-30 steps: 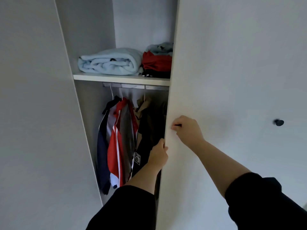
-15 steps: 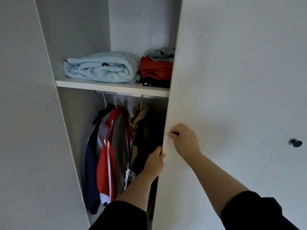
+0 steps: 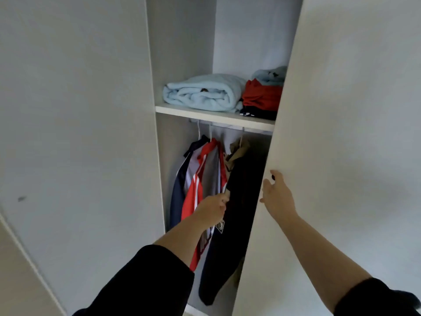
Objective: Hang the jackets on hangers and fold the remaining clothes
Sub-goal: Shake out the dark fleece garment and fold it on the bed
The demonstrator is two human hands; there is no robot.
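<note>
White wardrobe, right door [image 3: 341,133] ajar. Shelf [image 3: 205,114]: folded light-blue blanket [image 3: 202,92], red garment stack [image 3: 262,96]. Hung below: navy jacket [image 3: 180,190], red-and-grey jacket [image 3: 198,190], dark jacket [image 3: 239,201]. Left hand [image 3: 213,207] has left the door edge and pinches the dark jacket. Right hand [image 3: 276,197] has released the knob [image 3: 273,177], fingers spread at the door edge. Hanging looks done; probably a last adjustment.

A white board shelf [image 3: 214,117] in the wardrobe [image 3: 182,53] carries a rolled pale-blue fleece blanket [image 3: 202,92] on its left part and, just beside it on the right, a stack of folded clothes [image 3: 262,96], dark at the bottom, red in the middle and pale blue on top, partly hidden by the white door [image 3: 341,110].
</note>
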